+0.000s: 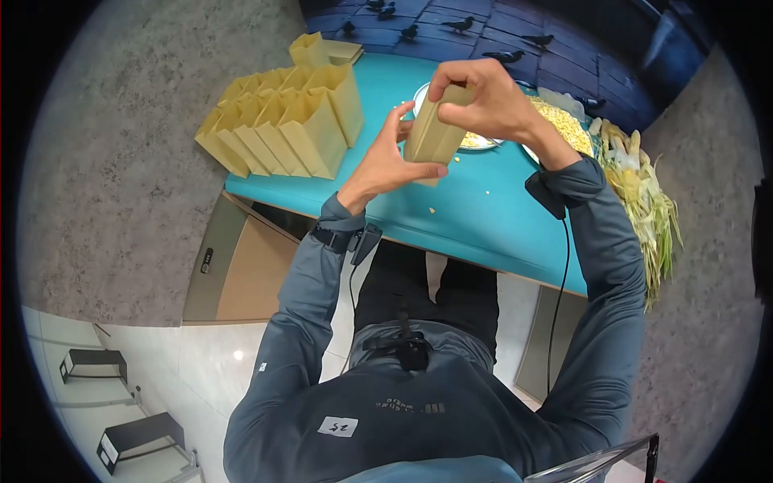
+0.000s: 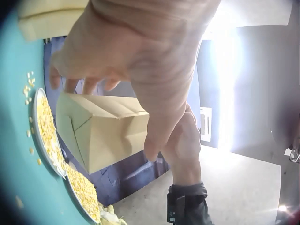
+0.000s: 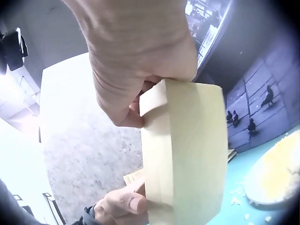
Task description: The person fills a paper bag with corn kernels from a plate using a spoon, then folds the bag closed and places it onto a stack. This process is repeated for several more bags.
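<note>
In the head view, a pale yellow paper bag (image 1: 439, 133) is held tilted above the turquoise table by both hands. My left hand (image 1: 382, 165) cups its near left side, with the thumb across the lower end and the fingers spread along the other side. My right hand (image 1: 495, 101) pinches the upper end between curled fingers and thumb. The folded base of the bag (image 2: 108, 136) faces the left wrist camera. Seen from the right wrist, the bag (image 3: 192, 154) has sharp creased edges, and the left thumb (image 3: 138, 204) lies against it.
Several similar paper bags (image 1: 306, 121) stand upright in rows at the left, with a smaller bag (image 1: 308, 50) behind. Plates of yellow corn kernels (image 1: 564, 125) sit beyond my hands. Husked corn (image 1: 636, 177) hangs over the right edge. Loose kernels dot the turquoise table (image 1: 483, 233).
</note>
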`<state>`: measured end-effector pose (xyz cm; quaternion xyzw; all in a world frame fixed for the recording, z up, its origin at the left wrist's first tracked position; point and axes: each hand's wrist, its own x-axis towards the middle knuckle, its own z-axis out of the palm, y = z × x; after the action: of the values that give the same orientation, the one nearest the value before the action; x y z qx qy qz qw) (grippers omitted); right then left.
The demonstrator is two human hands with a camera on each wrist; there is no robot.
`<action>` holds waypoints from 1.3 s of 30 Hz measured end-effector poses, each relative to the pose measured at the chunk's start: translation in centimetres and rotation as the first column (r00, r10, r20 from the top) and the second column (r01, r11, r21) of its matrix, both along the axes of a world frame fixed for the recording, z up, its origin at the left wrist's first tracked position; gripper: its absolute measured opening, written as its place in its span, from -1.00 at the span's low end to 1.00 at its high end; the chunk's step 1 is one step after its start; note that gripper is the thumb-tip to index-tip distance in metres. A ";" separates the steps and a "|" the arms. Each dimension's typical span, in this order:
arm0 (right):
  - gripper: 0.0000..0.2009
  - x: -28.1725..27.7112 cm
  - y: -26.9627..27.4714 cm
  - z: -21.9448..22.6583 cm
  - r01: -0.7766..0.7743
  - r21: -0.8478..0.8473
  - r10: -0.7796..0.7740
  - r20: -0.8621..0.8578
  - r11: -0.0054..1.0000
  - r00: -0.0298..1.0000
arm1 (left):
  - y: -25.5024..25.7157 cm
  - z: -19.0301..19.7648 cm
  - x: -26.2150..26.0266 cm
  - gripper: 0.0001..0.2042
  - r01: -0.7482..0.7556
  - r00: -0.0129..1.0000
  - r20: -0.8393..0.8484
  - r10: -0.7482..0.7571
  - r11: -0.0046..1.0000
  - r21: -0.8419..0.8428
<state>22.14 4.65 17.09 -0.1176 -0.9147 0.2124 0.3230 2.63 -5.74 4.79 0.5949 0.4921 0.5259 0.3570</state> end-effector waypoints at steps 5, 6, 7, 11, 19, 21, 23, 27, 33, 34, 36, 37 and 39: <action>-0.74 1.8 0.8 -2.8 0.032 -0.084 -0.033 -0.011 0.996 0.999 | 0.4 -0.8 1.7 0.18 0.059 0.998 -0.034 -0.062 0.995 -0.084; -0.71 1.9 0.9 -3.1 0.011 -0.084 -0.015 -0.041 0.996 0.999 | 0.7 -1.1 1.8 0.17 0.068 0.997 -0.024 -0.071 0.992 -0.103; -0.67 2.3 1.2 -3.2 -0.010 -0.082 0.004 -0.068 0.997 0.998 | 1.1 -1.3 1.7 0.17 0.079 0.996 -0.025 -0.082 0.993 -0.092; -0.61 4.3 2.2 -4.0 0.228 -0.075 -0.240 -0.287 0.971 0.927 | 2.1 -2.7 0.8 0.12 -0.017 0.995 -0.101 0.009 0.997 -0.076; -0.66 10.4 9.2 -15.6 0.668 -0.034 -0.615 0.359 0.743 0.702 | 2.7 -3.5 -2.7 0.08 -0.205 0.919 -0.321 0.230 0.973 0.109; -0.66 10.2 9.6 -16.7 0.689 -0.195 -0.579 0.413 0.698 0.703 | 2.7 -3.0 -3.4 0.10 -0.218 0.903 -0.360 0.236 0.972 0.091; -0.70 9.9 9.6 -16.5 0.696 -0.274 -0.556 0.442 0.664 0.704 | 2.7 -2.9 -4.0 0.11 -0.228 0.884 -0.403 0.238 0.971 0.072; -0.81 9.3 10.1 -17.2 0.679 -0.435 -0.535 0.419 0.591 0.734 | 2.7 -3.2 -5.0 0.09 -0.258 0.841 -0.470 0.269 0.962 0.091; -0.90 9.1 12.4 -17.7 0.664 -0.450 -0.652 0.210 0.597 0.729 | 2.5 -2.9 -5.1 0.07 -0.272 0.800 -0.537 0.268 0.959 0.074; -0.88 8.9 13.7 -17.8 0.685 -0.394 -0.684 0.169 0.613 0.709 | 2.5 -3.0 -5.1 0.06 -0.271 0.792 -0.551 0.263 0.960 0.068; -0.87 8.2 15.6 -17.7 0.686 -0.391 -0.702 0.128 0.614 0.701 | 2.9 -2.9 -4.9 0.06 -0.278 0.787 -0.559 0.261 0.959 0.057; -0.85 7.7 16.0 -17.3 0.688 -0.384 -0.718 0.086 0.616 0.691 | 3.1 -2.9 -4.8 0.05 -0.285 0.784 -0.562 0.262 0.957 0.049; -0.86 6.6 16.1 -17.0 0.685 -0.438 -0.730 0.091 0.582 0.678 | 3.5 -3.1 -4.8 0.05 -0.287 0.761 -0.588 0.274 0.955 0.074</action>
<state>28.78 20.75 0.08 -0.5309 -0.7016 0.2712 0.3903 -2.14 -2.26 1.73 0.6448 0.6673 0.3563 0.1093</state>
